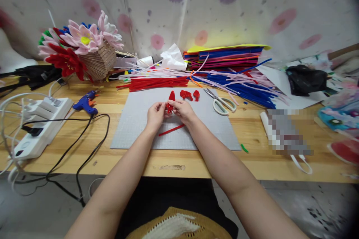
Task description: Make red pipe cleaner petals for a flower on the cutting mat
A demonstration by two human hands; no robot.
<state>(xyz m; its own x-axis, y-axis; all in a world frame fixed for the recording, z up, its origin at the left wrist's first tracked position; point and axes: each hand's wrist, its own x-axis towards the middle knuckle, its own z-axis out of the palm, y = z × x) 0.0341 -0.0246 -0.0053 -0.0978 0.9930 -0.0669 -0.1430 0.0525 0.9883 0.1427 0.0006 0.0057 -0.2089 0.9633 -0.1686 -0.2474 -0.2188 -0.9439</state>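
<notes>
Pinching closed on the red, fuzzy, petal-shaped piece (171, 96), low down, with left hand (156, 115) and right hand (182, 110), above the grey gridded mat (134, 127); best kept steady, tip uncrushed.

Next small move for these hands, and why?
Probably pinch and twist the lower end of the upright red piece: fingers of the left hand and right hand meet there, leaving its tip free, while the scissors lie out of hand.
</notes>
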